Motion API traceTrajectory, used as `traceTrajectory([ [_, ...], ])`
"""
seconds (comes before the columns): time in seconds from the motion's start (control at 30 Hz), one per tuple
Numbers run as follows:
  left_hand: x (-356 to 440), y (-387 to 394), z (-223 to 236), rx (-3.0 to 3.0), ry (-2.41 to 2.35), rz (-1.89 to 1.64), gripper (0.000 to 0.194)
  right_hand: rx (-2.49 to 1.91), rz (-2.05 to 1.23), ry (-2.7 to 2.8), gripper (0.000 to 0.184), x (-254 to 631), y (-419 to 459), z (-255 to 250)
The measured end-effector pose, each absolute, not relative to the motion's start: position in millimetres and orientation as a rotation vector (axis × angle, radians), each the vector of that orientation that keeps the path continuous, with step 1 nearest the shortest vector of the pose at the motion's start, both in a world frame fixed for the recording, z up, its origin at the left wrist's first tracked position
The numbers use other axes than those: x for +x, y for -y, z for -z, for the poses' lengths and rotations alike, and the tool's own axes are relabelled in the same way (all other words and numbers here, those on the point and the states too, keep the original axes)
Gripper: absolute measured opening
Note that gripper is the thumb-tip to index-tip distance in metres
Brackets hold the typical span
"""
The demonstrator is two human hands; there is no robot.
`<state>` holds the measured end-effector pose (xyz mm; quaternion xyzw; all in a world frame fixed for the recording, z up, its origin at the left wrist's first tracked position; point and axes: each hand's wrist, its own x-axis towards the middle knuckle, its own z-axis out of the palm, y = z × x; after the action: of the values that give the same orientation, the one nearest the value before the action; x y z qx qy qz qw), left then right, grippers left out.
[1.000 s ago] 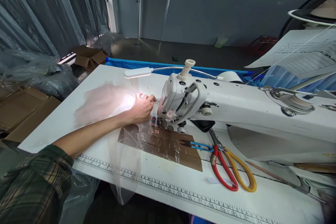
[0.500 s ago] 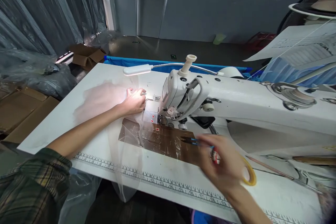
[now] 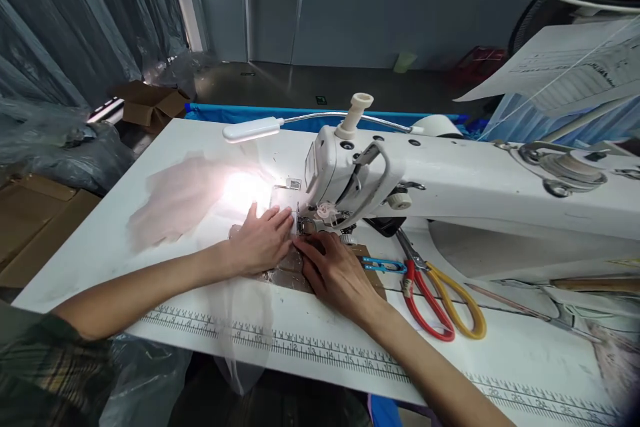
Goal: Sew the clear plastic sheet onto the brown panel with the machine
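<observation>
Sheer pale pink fabric (image 3: 175,190) spreads over the white table and hangs down past the front edge. My left hand (image 3: 263,240) lies flat on it, fingers spread, left of the presser foot of the white sewing machine (image 3: 350,173). Close by on the other side, my right hand (image 3: 335,270) has its fingers bent and the fingertips together at the fabric by the foot. The fabric edge between them is mostly hidden. Blue thread snips (image 3: 383,265) lie just right of my right hand. Beside them are scissors (image 3: 430,293) with one red and one yellow handle.
A lit lamp (image 3: 253,129) on a bendy neck shines over the fabric. Printed ruler marks (image 3: 345,357) run along the front table edge. Cardboard boxes (image 3: 45,227) and plastic sheeting stand at left. A paper sheet (image 3: 545,63) hangs at upper right.
My right hand has let go of the blue snips, which now lie on the table, and moved left to the presser foot. My left hand has come nearer and flattened on the fabric.
</observation>
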<state>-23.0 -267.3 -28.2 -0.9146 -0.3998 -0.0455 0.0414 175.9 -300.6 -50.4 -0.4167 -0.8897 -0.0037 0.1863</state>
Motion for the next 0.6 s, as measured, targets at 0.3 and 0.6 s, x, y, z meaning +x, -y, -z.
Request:
traceTrajectory([
  [0.3,-28,237,38,-2.917,1.138,0.21,0.033,-1.284,0.058,2.436,0.038,172,296,62],
  [0.6,-30,233,47,-2.916,1.127,0.404,0.028,-1.327,0.097,2.432,0.039,170,298,64],
])
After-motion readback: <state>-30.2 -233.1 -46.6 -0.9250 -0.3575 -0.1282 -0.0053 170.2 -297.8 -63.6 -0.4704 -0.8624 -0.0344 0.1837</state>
